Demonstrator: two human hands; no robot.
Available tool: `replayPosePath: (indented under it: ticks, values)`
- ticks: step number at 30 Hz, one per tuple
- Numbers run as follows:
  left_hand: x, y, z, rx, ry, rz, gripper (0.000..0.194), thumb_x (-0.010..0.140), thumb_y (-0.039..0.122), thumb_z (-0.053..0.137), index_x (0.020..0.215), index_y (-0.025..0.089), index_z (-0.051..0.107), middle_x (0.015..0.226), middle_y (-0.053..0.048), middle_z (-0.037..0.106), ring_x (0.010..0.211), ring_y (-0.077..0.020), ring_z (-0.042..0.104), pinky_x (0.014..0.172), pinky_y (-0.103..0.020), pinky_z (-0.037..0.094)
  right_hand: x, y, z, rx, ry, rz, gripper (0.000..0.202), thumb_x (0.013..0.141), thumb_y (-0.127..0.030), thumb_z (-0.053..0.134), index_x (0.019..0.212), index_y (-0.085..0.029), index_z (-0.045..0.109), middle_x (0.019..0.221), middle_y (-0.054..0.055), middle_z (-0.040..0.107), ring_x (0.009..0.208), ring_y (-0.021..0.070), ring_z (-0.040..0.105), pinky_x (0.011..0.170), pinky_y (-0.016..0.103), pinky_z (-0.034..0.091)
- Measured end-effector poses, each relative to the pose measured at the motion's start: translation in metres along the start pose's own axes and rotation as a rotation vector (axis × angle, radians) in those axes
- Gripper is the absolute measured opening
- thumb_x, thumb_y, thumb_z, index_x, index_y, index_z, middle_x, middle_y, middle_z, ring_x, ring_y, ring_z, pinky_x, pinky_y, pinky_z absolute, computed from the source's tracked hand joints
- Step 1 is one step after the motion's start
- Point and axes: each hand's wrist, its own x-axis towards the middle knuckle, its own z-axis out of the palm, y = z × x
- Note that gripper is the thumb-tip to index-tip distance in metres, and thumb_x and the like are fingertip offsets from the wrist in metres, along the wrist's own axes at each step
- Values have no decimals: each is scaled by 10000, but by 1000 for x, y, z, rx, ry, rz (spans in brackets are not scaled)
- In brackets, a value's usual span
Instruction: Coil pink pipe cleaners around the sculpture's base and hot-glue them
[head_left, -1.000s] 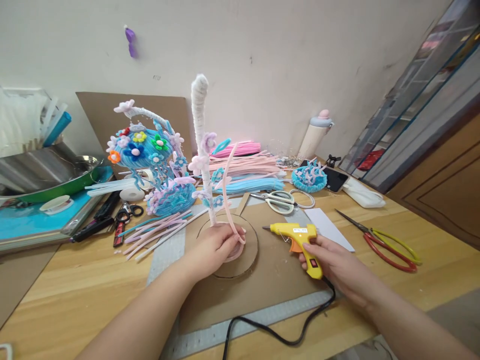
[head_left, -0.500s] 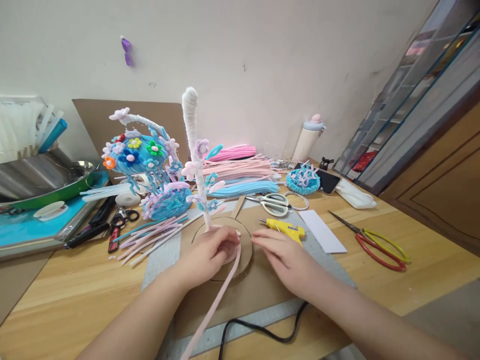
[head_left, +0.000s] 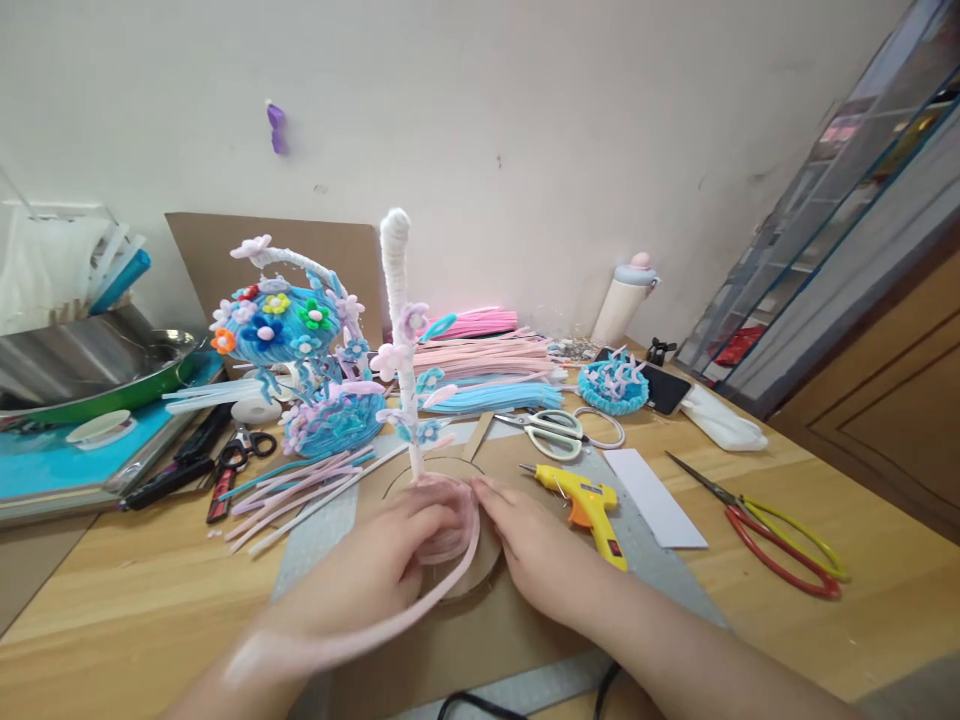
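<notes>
A pink fuzzy strip is coiled into a flat round piece on a cardboard disc, its loose end trailing over my left forearm. At the coil's left side is my left hand, with fingers curled over it; what its fingertips grip is hidden. My right hand rests against the coil's right edge, its fingers extended. From the disc's back edge rises a white wrapped stem bearing lilac and blue flowers.
A yellow glue gun lies right of my right hand. Red-and-yellow scissors are farther right, white-handled scissors behind. A blue flowered ornament stands left; pipe cleaner bundles lie at the back.
My right hand has moved left to touch the coil. The strip's loose end has swung left across my left forearm. The view has shifted, showing more of the glue gun.
</notes>
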Motion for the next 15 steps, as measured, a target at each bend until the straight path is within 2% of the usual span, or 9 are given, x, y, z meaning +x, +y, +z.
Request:
replayPosePath:
  ticks: [1,3,5,6,11,15]
  values:
    - [-8,-3,0,40,14,-25,684,703,0,453,1311,309,494,1426,-10,463,1329,-205,391,1118,-396,320,-2,-1,-1,-14,-5,7,646,805,-19,378,1443,-116,357,1481,123,390,1347,224,372,1122,419,315]
    - [-27,-11,3,126,29,-93,756,664,28,492,1356,329,446,1510,-4,342,1383,-255,310,1124,-445,313,-7,-3,-3,-45,-15,5,656,787,-6,383,1435,-108,371,1458,126,421,1333,231,384,1118,419,321]
    - [-43,-20,9,209,55,-200,795,685,81,528,1415,348,358,1569,-4,195,1414,-316,228,1112,-513,304,-12,-4,-5,-63,-29,-7,680,762,9,388,1433,-108,375,1444,126,434,1324,236,386,1111,421,331]
    - [-48,-24,11,235,84,-252,799,712,93,516,1439,351,308,1574,-10,172,1416,-321,220,1103,-526,310,-13,-3,-4,-66,-36,-13,690,753,14,389,1432,-111,375,1441,127,435,1321,236,387,1109,422,335]
    - [-50,-25,19,242,64,-400,855,756,147,559,1486,331,152,1569,-52,193,1407,-307,252,1113,-498,310,-16,0,3,-63,-1,1,603,828,-73,397,1425,-160,390,1431,136,427,1312,257,398,1092,464,352]
    - [-47,-19,18,182,90,-417,929,717,211,655,1478,363,145,1563,-61,204,1405,-345,237,1102,-541,302,-17,1,10,-55,-44,78,620,868,-202,439,1473,-187,304,1534,126,268,1394,293,271,1114,505,304]
